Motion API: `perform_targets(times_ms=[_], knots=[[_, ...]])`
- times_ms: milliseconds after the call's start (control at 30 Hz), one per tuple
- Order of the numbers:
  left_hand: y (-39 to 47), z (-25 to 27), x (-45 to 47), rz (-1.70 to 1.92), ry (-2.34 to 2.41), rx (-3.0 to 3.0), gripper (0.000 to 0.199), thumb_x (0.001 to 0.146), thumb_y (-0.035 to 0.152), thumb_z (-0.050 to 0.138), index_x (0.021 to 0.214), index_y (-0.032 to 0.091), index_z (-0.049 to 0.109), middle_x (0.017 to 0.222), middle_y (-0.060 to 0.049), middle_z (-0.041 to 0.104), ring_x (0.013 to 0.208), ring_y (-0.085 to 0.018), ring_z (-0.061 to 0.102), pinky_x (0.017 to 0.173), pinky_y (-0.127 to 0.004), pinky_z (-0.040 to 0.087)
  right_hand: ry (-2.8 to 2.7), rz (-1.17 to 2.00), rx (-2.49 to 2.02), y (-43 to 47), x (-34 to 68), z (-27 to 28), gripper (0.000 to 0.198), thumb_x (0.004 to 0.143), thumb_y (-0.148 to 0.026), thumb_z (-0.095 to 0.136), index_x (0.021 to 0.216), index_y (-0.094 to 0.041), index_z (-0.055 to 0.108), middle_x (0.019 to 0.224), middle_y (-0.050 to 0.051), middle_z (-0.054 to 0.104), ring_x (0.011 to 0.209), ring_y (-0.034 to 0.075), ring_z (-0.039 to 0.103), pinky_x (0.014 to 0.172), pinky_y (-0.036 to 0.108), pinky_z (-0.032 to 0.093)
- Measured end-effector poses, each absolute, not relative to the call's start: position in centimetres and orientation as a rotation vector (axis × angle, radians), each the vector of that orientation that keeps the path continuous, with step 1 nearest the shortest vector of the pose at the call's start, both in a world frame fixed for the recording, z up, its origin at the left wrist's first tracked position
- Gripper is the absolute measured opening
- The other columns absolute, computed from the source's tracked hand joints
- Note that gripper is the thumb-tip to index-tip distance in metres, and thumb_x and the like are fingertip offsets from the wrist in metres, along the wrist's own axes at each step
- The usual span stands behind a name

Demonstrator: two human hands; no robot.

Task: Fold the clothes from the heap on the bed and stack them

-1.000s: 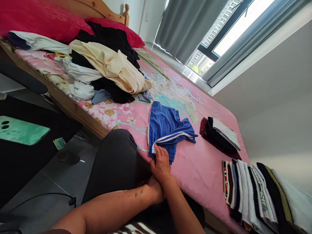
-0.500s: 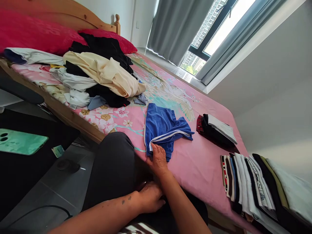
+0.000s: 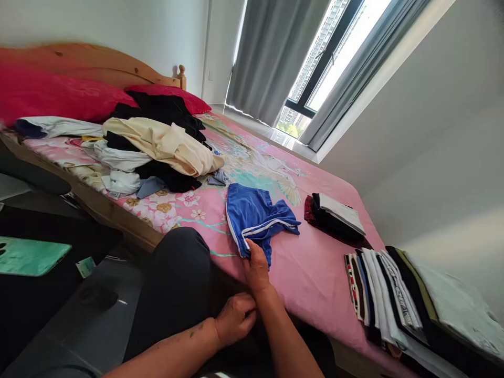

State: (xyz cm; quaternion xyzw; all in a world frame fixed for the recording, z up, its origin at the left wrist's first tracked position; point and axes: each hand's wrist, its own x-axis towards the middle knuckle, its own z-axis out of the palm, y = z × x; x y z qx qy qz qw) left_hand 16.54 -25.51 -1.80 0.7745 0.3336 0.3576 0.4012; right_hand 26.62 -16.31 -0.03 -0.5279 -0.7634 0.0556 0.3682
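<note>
Just beyond a loosely curled left hand (image 3: 235, 319), blue white-striped shorts (image 3: 250, 206) lie pinched at their near edge by the right hand (image 3: 257, 269), their bunched leg (image 3: 284, 212) liable to crease if tugged one-handed.

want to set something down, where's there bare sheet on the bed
Bare pink sheet shows between the blue shorts and the small folded stack, and beyond both toward the window. Crowded: far left, with the clothes heap by the pillows; near right, the long folded row.

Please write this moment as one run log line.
right hand: touching blue fabric shorts with white stripes | left hand: curled, off shorts | shorts: on pink floral bedsheet
</note>
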Motion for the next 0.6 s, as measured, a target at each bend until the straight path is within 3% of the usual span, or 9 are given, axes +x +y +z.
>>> perform_targets(times_ms=[67, 167, 233, 300, 400, 600], knots=[[-25.1, -0.3, 16.1, 1.171, 0.963, 1.874, 0.016, 0.085, 0.015, 0.042, 0.076, 0.017, 0.056, 0.072, -0.004, 0.058, 0.069, -0.015, 0.056, 0.065, -0.029, 0.047, -1.88, 0.144, -1.307, -17.7, 28.2, 1.8, 0.051, 0.076, -0.007, 0.043, 0.126, -0.014, 0.051, 0.121, 0.009, 0.059, 0.111, 0.02, 0.053, 0.097, 0.038, 0.042], [-24.3, 2.3, 15.6, 1.432, 0.982, 1.919, 0.012, 0.086, 0.014, 0.045, 0.095, 0.017, 0.052, 0.097, -0.008, 0.058, 0.093, -0.018, 0.056, 0.081, -0.034, 0.048, -1.803, 0.153, -1.333, -20.7, 30.3, 4.4, 0.055, 0.076, -0.004, 0.041, 0.129, -0.018, 0.049, 0.124, 0.007, 0.057, 0.116, 0.019, 0.051, 0.1, 0.038, 0.041], [-23.7, 4.1, 15.6, 1.532, 0.93, 2.05, 0.026, 0.082, 0.011, 0.05, 0.107, 0.017, 0.049, 0.117, -0.012, 0.053, 0.112, -0.022, 0.049, 0.094, -0.041, 0.043, -1.755, 0.166, -1.367, -23.0, 31.1, 5.7, 0.056, 0.076, -0.004, 0.043, 0.13, -0.02, 0.048, 0.125, 0.006, 0.056, 0.117, 0.019, 0.051, 0.1, 0.038, 0.042], [-23.1, 5.7, 15.7, 1.527, 0.845, 2.196, 0.036, 0.079, 0.009, 0.052, 0.114, 0.019, 0.047, 0.124, -0.012, 0.05, 0.119, -0.024, 0.045, 0.101, -0.045, 0.038, -1.713, 0.169, -1.381, -24.9, 31.4, 6.8, 0.057, 0.076, -0.004, 0.045, 0.13, -0.022, 0.048, 0.125, 0.006, 0.056, 0.115, 0.018, 0.053, 0.1, 0.037, 0.044], [-22.3, 7.7, 15.8, 1.446, 0.751, 2.342, 0.038, 0.077, 0.009, 0.055, 0.113, 0.02, 0.048, 0.111, -0.008, 0.058, 0.108, -0.021, 0.052, 0.103, -0.047, 0.035, -1.698, 0.136, -1.349, -27.0, 31.6, 8.1, 0.056, 0.077, -0.004, 0.045, 0.13, -0.022, 0.048, 0.123, 0.006, 0.057, 0.113, 0.019, 0.054, 0.097, 0.037, 0.046], [-21.9, 10.6, 15.6, 1.342, 0.559, 2.507, 0.024, 0.079, 0.01, 0.057, 0.1, 0.021, 0.052, 0.09, -0.001, 0.064, 0.09, -0.016, 0.058, 0.094, -0.037, 0.042, -1.77, 0.091, -1.286, -29.2, 32.6, 11.1, 0.059, 0.075, -0.002, 0.042, 0.13, -0.023, 0.047, 0.12, 0.006, 0.058, 0.112, 0.019, 0.054, 0.096, 0.038, 0.047]])
